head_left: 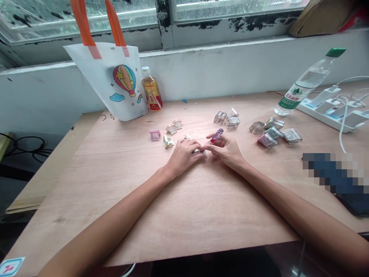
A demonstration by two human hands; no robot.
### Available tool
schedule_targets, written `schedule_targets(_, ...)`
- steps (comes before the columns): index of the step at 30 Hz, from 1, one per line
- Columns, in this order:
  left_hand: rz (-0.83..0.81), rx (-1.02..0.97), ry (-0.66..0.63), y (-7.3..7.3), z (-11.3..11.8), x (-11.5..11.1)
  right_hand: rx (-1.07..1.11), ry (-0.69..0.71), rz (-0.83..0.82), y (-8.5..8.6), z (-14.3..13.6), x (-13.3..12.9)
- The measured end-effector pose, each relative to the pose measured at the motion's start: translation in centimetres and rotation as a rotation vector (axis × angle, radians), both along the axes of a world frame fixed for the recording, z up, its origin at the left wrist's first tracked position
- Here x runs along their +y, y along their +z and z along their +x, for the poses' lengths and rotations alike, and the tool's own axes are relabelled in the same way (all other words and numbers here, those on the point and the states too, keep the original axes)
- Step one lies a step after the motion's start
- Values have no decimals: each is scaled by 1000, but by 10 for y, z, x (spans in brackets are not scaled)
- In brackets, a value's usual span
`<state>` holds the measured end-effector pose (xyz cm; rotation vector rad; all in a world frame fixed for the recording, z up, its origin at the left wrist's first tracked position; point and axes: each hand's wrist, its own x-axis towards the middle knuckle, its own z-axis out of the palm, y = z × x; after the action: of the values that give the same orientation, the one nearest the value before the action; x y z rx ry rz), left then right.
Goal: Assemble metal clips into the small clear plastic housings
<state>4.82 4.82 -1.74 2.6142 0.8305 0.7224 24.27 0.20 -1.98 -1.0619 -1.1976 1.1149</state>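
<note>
resting together near the middle of the wooden table [184, 215], the two hands meet fingertip to fingertip over a small part. the left hand [183, 154] lies knuckles up with its fingers curled down, pinching a small silvery piece [198, 151] against the board; only a sliver of that piece shows between the fingers, so what it is cannot be told. the right hand [226, 151] is closed around a small screwdriver with a purple see-through handle [216, 135], the handle slanting up and away from the fingers while its tip points down toward the piece held by the other hand. just beyond the left hand lie a few small cream plastic parts [168, 141] and one pink part [154, 134], scattered apart from each other. beyond the right hand stands a small cluster of clear plastic housings [227, 119], and further to the right a second cluster of clear and pinkish housings [273, 132]. at the back edge a white tote bag with a hot-air balloon print [112, 84] leans against the wall, with a bottle of amber drink [151, 92] just beside it. a tilted water bottle with a green cap [308, 82] rests by a white power strip [334, 111] at the far right.
</note>
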Motion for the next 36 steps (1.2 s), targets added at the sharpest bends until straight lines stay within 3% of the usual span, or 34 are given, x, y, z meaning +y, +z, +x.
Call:
schedule_targets(7,-25,-29,-15,0,1,2,-24,-26,-9,1,-1,0)
schedule_targets(13,-42,-37,-21,0,1,2,-127,-18,136,-3,1,1)
schedule_targets(16,-48,-38,-22,2,1,2,-167,-18,95,-1,2,0)
schedule_targets(26,-24,-7,-14,4,3,1,-79,23,89,-2,3,0)
schedule_targets(32,-20,-34,-23,3,3,2,-208,-57,234,-7,3,0)
schedule_targets(36,-33,-31,-19,4,3,1,-123,-55,203,-5,6,2)
